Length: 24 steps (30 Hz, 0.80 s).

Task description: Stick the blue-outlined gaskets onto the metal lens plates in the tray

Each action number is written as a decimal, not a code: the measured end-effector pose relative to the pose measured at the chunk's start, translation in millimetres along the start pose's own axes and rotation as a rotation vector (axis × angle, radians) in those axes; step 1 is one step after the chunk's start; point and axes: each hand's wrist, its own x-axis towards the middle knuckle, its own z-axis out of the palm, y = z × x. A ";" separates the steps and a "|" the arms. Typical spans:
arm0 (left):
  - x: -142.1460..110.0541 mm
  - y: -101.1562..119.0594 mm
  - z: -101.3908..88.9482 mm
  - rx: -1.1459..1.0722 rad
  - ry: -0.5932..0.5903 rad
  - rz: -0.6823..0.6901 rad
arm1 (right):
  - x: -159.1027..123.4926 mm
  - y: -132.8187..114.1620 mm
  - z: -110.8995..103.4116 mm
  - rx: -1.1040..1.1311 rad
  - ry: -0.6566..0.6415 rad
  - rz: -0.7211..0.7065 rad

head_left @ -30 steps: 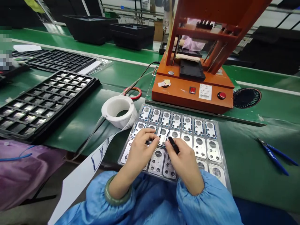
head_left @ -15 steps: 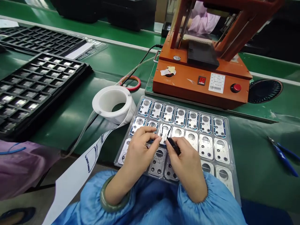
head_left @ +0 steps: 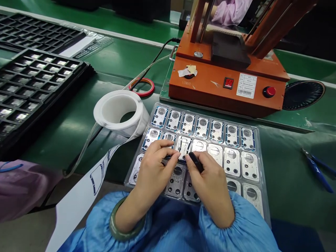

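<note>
Left hand [head_left: 153, 171] is pinched shut on a small dark piece [head_left: 166, 158], and right hand [head_left: 207, 175] grips slim black tweezers [head_left: 196, 162], both right over a brushed metal plate [head_left: 183, 146] in a clear plastic tray [head_left: 259, 182] on the green bench [head_left: 288, 168].

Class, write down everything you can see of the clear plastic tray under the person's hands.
A clear moulded plastic tray lies flat on a green work mat. Its rows of pockets each hold a silver metal plate with rounded corners and a round opening; the far plates show blue edging. The person's left hand and right hand rest over its middle, hiding several pockets.
</note>
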 end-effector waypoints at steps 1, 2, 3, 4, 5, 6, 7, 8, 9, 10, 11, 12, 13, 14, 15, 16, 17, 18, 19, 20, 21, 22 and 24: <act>0.1 0.1 0.0 0.004 0.000 -0.001 | -0.1 -0.4 0.0 -0.002 -0.001 0.002; 0.2 0.3 0.0 0.009 -0.001 -0.001 | -0.1 -0.6 -0.1 -0.005 -0.004 0.003; 0.4 0.3 0.1 0.014 -0.002 -0.001 | -0.2 -0.8 -0.2 -0.009 -0.007 0.004; 0.6 0.3 0.2 0.019 -0.003 0.001 | -0.3 -0.8 -0.3 -0.011 -0.011 0.005; 0.7 0.3 0.3 0.023 -0.003 0.004 | -0.3 -0.7 -0.4 -0.011 -0.014 0.007; 0.8 0.3 0.4 0.026 -0.002 0.007 | -0.3 -0.5 -0.5 -0.009 -0.018 0.009; 0.7 0.3 0.5 0.028 -0.001 0.012 | -0.3 -0.3 -0.5 -0.005 -0.020 0.011; 0.6 0.4 0.4 0.029 0.001 0.016 | -0.3 -0.1 -0.4 -0.002 -0.018 0.011; 0.4 0.5 0.3 0.030 0.002 0.016 | -0.2 0.0 -0.3 0.002 -0.016 0.013; 0.2 0.6 0.2 0.032 0.001 0.014 | -0.2 0.0 -0.2 0.003 -0.013 0.015; 0.1 0.8 0.1 0.035 0.000 0.009 | -0.1 0.0 -0.2 0.003 -0.011 0.018; 0.1 1.0 0.0 0.037 -0.001 0.005 | 0.1 -0.1 -0.2 0.003 -0.009 0.021; 0.2 1.3 0.0 0.039 -0.003 0.000 | 0.2 -0.2 -0.2 0.004 -0.009 0.022; 0.3 1.5 0.2 0.040 -0.003 -0.002 | 0.3 -0.3 -0.4 0.005 -0.009 0.021; 0.6 1.7 0.4 0.040 -0.001 -0.001 | 0.4 -0.4 -0.5 0.008 -0.009 0.020; 0.8 1.9 0.7 0.039 0.001 0.002 | 0.4 -0.4 -0.7 0.013 -0.008 0.018; 1.1 2.0 1.1 0.040 0.004 0.005 | 0.3 -0.4 -0.9 0.017 -0.007 0.017; 1.2 2.1 1.4 0.042 0.005 0.008 | 0.2 -0.4 -1.0 0.019 -0.007 0.016; 1.2 2.1 1.6 0.043 0.005 0.010 | 0.0 -0.3 -1.0 0.020 -0.005 0.013; 1.1 2.0 1.7 0.044 0.006 0.013 | -0.2 -0.2 -1.0 0.020 -0.004 0.011; 0.9 2.0 1.7 0.045 0.005 0.015 | -0.4 -0.1 -0.9 0.019 -0.002 0.007; 0.6 1.9 1.6 0.045 0.004 0.014 | -0.5 0.0 -0.7 0.018 -0.001 0.004; 0.3 1.7 1.4 0.046 0.000 0.011 | -0.7 0.2 -0.1 0.018 0.000 -0.001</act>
